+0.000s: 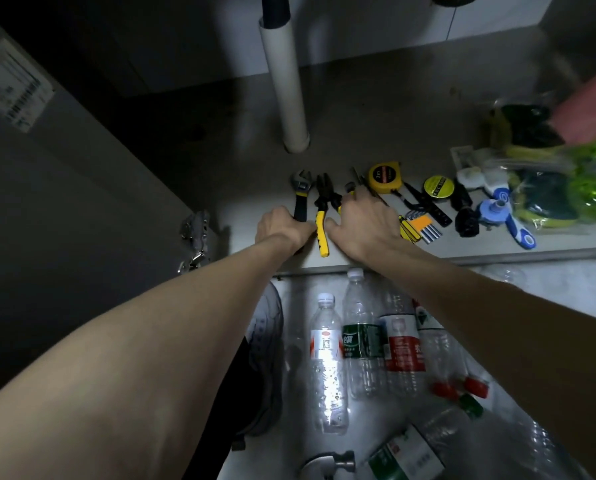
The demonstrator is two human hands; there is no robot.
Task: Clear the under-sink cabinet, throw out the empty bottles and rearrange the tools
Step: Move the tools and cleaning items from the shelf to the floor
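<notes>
— What are the hands doing on the cabinet floor [358,109]?

— The left hand [282,228] curls round the handle of the black adjustable wrench [301,194]. The right hand [364,221] covers a tool beside the yellow-handled black pliers [321,216]; its fingertips are hidden, so the grip cannot be judged.

— And the bottles?

— The clear empty plastic bottles [362,341] lie on the floor outside, some cut off by the right arm.

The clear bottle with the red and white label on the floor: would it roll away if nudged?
Probably. The bottle lies on its side, round-bodied, so it would likely roll sideways. It looks empty, so probably light and easily dented. The green-labelled bottle beside it may stop it.
</notes>
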